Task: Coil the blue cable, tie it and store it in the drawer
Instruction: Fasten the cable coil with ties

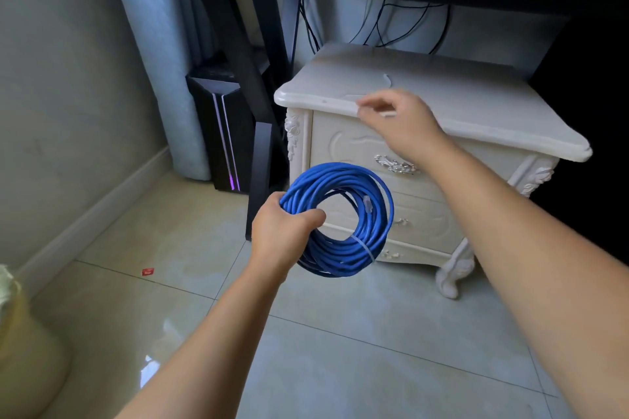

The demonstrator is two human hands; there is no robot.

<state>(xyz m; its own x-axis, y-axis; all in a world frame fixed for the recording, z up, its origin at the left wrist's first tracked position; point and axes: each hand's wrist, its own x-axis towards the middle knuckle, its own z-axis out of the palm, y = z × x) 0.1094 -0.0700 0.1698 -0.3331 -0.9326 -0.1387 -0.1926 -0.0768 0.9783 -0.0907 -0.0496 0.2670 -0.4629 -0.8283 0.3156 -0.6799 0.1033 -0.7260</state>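
1. In front of the white nightstand [476,102], head view: the left hand [282,231] grips the coiled blue cable [343,248] in mid-air, fingers wrapped round its loops.
2. A white tie [363,247] binds the coil.
3. At the nightstand's front edge, the right hand [400,119] pinches a thin white strip [388,114].
4. The top drawer [340,146] sits closed.

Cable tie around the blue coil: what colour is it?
White; the cable tie shows best in the head view.

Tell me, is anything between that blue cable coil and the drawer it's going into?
Only the drawer itself: both drawer fronts on the white nightstand are closed. The blue cable coil hangs in the left hand in front of them.
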